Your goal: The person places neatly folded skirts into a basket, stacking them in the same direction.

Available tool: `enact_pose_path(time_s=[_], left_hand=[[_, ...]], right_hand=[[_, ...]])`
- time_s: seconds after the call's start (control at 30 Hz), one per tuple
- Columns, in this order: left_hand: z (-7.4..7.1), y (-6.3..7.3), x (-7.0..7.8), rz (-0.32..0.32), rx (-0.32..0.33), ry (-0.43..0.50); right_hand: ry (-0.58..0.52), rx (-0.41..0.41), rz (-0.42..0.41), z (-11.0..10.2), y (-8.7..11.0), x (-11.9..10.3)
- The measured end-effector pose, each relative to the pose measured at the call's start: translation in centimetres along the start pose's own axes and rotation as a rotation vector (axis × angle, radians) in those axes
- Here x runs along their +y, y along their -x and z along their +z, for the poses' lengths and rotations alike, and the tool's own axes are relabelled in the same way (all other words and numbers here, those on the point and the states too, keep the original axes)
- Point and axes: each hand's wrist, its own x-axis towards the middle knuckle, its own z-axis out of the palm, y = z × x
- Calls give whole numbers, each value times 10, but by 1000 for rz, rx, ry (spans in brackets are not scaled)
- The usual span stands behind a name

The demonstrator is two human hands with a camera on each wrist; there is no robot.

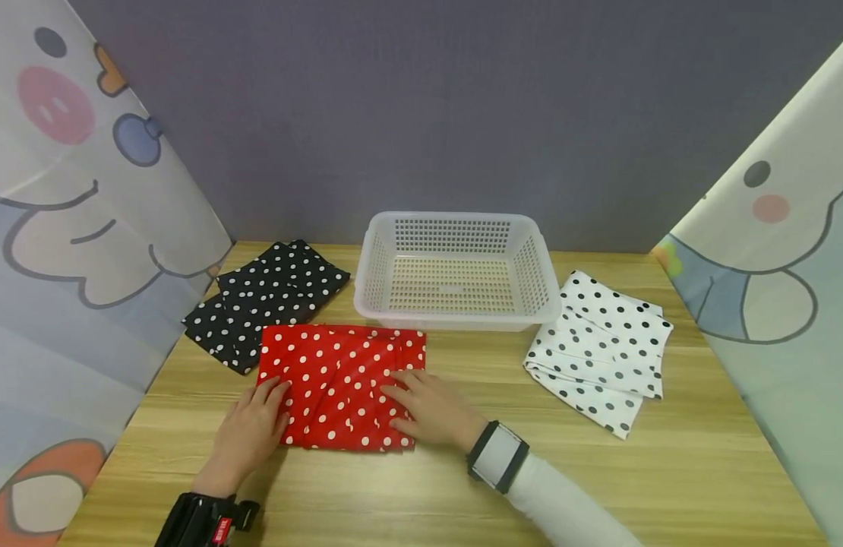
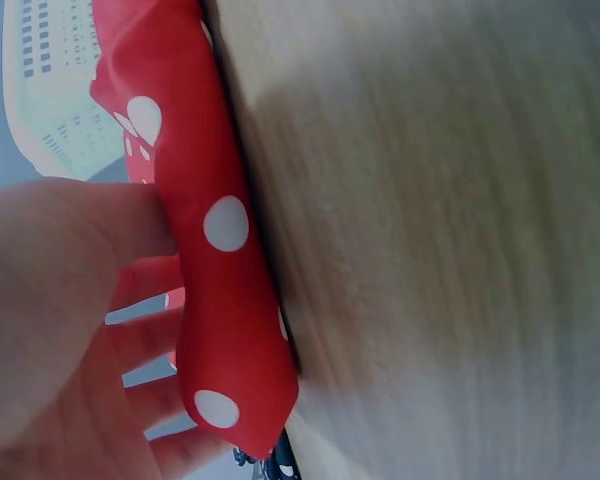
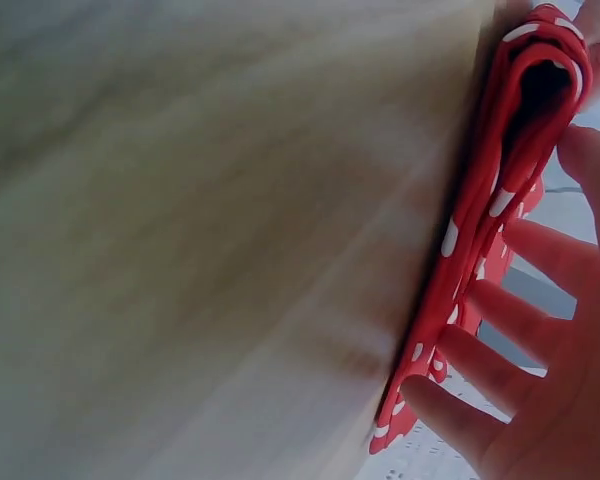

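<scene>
"Cloth (image 1: 336, 391), the folded red one with white dots: where is it?"
"Left of centre on the wood-grain tabletop (image 1: 421, 501)."
"And the fingers?"
"Left hand (image 1: 247, 429) rests on its left edge, fingers extended; right hand (image 1: 431, 410) touches its right side, fingers spread wide."
"Farther out?"
"White perforated plastic basket (image 1: 456, 321) just beyond, black polka-dot cloth (image 1: 267, 292) far left, white polka-dot cloth (image 1: 602, 346) right."

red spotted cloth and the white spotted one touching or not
Apart: the head view shows wooden tabletop between the red cloth and the white cloth.
</scene>
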Motion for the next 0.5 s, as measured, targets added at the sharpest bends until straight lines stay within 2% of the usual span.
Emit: enact_pose_path(time_s=[0.2, 0.5], left_hand=[[1, -2, -2, 1, -24, 10], [-1, -3, 5, 39, -9, -5]], right_hand=[[-27, -24, 31, 3, -2, -1], [-70, -9, 43, 6, 2, 6]])
